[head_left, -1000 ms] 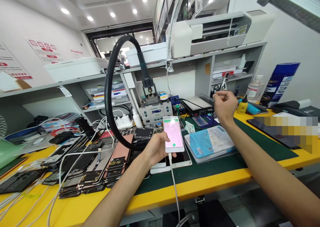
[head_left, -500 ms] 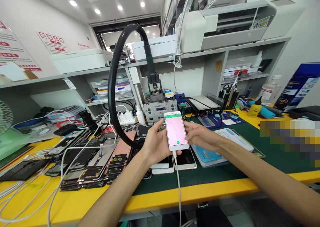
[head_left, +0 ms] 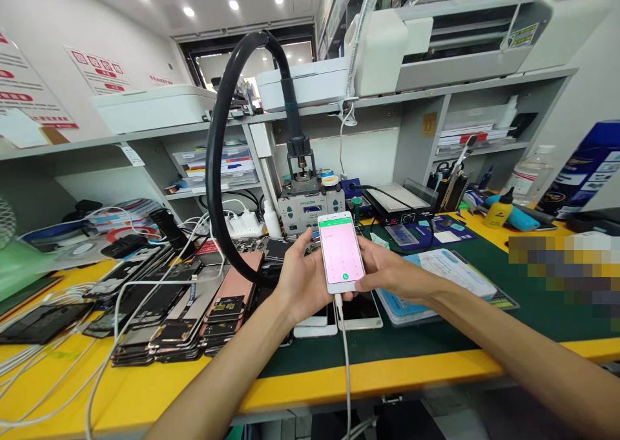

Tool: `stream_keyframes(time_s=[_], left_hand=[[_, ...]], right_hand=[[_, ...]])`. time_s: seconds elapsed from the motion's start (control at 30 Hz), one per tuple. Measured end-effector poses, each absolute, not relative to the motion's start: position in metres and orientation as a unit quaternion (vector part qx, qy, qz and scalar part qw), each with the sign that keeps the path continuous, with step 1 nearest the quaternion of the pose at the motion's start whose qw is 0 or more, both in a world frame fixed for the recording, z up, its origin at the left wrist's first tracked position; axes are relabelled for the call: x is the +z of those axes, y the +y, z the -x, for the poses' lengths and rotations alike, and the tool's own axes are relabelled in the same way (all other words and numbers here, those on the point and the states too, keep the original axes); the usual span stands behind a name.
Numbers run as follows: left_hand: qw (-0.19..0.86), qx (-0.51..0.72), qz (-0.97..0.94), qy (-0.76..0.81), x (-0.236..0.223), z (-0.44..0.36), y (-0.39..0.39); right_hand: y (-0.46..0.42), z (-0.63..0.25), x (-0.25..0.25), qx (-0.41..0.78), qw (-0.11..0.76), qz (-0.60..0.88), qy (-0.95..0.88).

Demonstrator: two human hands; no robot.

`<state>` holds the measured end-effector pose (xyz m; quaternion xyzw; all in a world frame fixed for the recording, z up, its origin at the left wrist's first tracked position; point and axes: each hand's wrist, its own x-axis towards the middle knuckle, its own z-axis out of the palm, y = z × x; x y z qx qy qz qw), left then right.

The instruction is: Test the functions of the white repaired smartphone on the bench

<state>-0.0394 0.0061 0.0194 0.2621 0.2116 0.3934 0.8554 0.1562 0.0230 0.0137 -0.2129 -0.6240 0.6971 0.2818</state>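
While the left hand (head_left: 306,273) cradles the phone (head_left: 341,249), the right hand (head_left: 387,270) pinches its edge

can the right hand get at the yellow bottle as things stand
Probably yes: nothing tall seems to stand between the right hand and the yellow bottle, though that hand is on the phone.

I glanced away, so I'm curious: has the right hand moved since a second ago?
Yes. The right hand has moved left and closer in, away from the yellow bottle, to the white phone.
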Motion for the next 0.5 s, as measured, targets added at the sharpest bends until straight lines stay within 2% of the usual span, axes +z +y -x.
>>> stream_keyframes(time_s=[0.5], left_hand=[[0.845, 0.391, -0.283, 0.232, 0.0149, 0.0363, 0.0081]], right_hand=[[0.0240, -0.1556, 0.0112, 0.688, 0.285, 0.232, -0.626]])
